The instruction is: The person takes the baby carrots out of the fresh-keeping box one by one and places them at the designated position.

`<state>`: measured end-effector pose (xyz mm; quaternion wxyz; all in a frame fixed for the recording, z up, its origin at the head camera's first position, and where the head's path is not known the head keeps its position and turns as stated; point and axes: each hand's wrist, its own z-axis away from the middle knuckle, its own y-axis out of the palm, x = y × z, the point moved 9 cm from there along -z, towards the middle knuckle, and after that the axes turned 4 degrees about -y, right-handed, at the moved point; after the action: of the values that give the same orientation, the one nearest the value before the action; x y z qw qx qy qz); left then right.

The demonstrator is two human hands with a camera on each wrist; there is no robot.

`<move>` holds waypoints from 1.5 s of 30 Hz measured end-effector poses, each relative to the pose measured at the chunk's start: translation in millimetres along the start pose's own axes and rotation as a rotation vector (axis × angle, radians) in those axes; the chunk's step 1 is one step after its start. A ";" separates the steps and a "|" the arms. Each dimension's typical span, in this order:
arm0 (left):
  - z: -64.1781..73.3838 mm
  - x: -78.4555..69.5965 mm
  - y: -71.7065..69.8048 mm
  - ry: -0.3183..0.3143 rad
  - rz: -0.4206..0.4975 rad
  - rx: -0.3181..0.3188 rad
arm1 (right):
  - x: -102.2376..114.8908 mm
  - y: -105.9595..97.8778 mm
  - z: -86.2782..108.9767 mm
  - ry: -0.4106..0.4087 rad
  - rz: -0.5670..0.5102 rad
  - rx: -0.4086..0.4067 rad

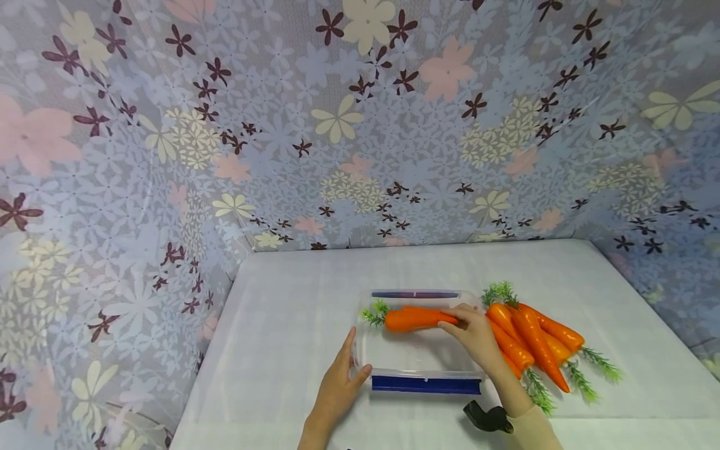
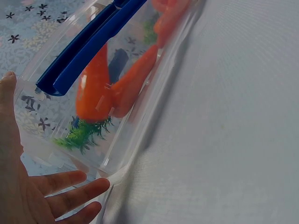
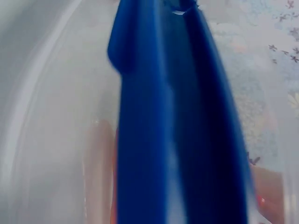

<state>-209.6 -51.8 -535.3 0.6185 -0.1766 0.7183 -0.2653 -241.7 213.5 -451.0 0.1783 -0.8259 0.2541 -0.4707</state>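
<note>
A clear plastic box with blue clip handles stands in front of me. My left hand is at its left side, fingers extended and spread, thumb by the near corner. Over the box's inside, my right hand pinches the narrow end of an orange carrot. Its leafy green top points left. Through the clear wall, the left wrist view shows a carrot and a second carrot beside it. The blue handle hides most of my right hand in the right wrist view.
Right of the box, a pile of several carrots with green tops lies on the white-covered table. A black curved object is by my right wrist. Flower-patterned cloth hangs around the table's back and sides.
</note>
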 end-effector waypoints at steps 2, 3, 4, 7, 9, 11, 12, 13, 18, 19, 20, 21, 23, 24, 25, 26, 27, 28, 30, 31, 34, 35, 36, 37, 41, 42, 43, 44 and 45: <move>0.4 -0.4 0.0 0.004 0.009 -0.001 | 5.2 -9.3 2.8 0.021 -0.043 -0.050; 0.6 -0.8 0.0 0.007 0.011 -0.002 | 4.1 -13.1 4.4 0.035 -0.073 -0.071; 0.8 -0.9 0.1 0.008 0.013 -0.002 | 2.6 -16.4 6.4 0.060 -0.097 -0.083; 0.9 -1.2 0.0 0.006 0.010 -0.005 | -3.7 -24.9 11.2 0.164 -0.172 -0.103; 0.6 -0.9 0.0 0.003 0.001 -0.007 | -8.0 -31.9 14.3 0.205 -0.180 -0.132; 0.2 -0.1 0.2 0.000 -0.003 -0.008 | -5.5 -41.7 16.2 0.228 -0.198 -0.174; 0.0 0.5 0.4 -0.001 -0.004 -0.009 | -4.5 -47.0 17.1 0.235 -0.209 -0.197; -0.1 0.8 0.6 0.000 -0.005 -0.009 | -4.5 -52.4 18.5 0.244 -0.224 -0.222; 0.7 1.2 1.1 0.005 0.007 -0.011 | -14.7 -80.3 29.3 0.345 -0.285 -0.361; 1.0 1.0 1.0 0.007 0.010 -0.012 | -18.1 -86.2 32.4 0.369 -0.284 -0.393; 1.1 0.6 0.8 0.010 0.012 -0.013 | -22.2 -92.1 35.9 0.395 -0.293 -0.424; 1.1 0.3 0.7 0.014 0.011 -0.015 | -26.4 -98.0 39.7 0.413 -0.312 -0.460; 0.9 -0.2 0.4 0.020 0.009 -0.019 | -34.9 -110.0 47.5 0.434 -0.363 -0.542; 0.9 -0.4 0.4 0.022 0.007 -0.019 | -39.2 -115.8 51.8 0.439 -0.385 -0.582; 0.9 -0.4 0.6 0.023 0.006 -0.018 | -43.1 -121.4 56.3 0.437 -0.402 -0.619; 0.9 -0.4 0.6 0.023 0.008 -0.017 | -47.7 -126.7 61.0 0.434 -0.442 -0.663; 1.1 -0.2 0.8 0.021 0.009 -0.015 | -51.7 -131.5 65.4 0.426 -0.465 -0.699; 1.2 0.0 1.0 0.020 0.011 -0.013 | -55.6 -136.3 69.8 0.422 -0.476 -0.730; 1.5 0.7 1.3 0.017 0.017 -0.011 | -63.5 -144.5 78.5 0.425 -0.463 -0.772; 1.7 1.2 1.3 0.014 0.018 -0.010 | -67.7 -147.7 82.9 0.440 -0.449 -0.788; 2.0 2.1 1.2 0.013 0.018 -0.012 | -80.0 -155.3 95.6 0.481 -0.413 -0.834; 2.1 2.4 1.2 0.012 0.017 -0.012 | -83.8 -157.0 99.6 0.492 -0.403 -0.848; 2.2 2.7 1.3 0.011 0.015 -0.012 | -87.6 -158.6 103.5 0.498 -0.406 -0.866; 2.3 3.0 1.4 0.011 0.017 -0.012 | -91.2 -160.2 107.3 0.502 -0.406 -0.882; 2.1 3.7 1.8 0.013 0.019 -0.010 | -106.4 -164.6 120.0 0.509 -0.457 -0.948; 2.0 3.9 1.9 0.014 0.019 -0.010 | -110.5 -165.6 123.0 0.515 -0.478 -0.966; 1.9 3.9 2.0 0.016 0.019 -0.010 | -114.4 -166.4 126.2 0.525 -0.491 -0.980; 1.8 3.9 2.3 0.018 0.017 -0.010 | -118.1 -167.1 129.2 0.536 -0.503 -0.992; 1.7 4.0 2.5 0.019 0.016 -0.009 | -121.2 -167.5 131.6 0.550 -0.499 -0.996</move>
<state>-208.4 -52.4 -540.1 0.6128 -0.1712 0.7268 -0.2588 -137.1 427.2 -509.8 -0.4156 -0.6930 0.2793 -0.5187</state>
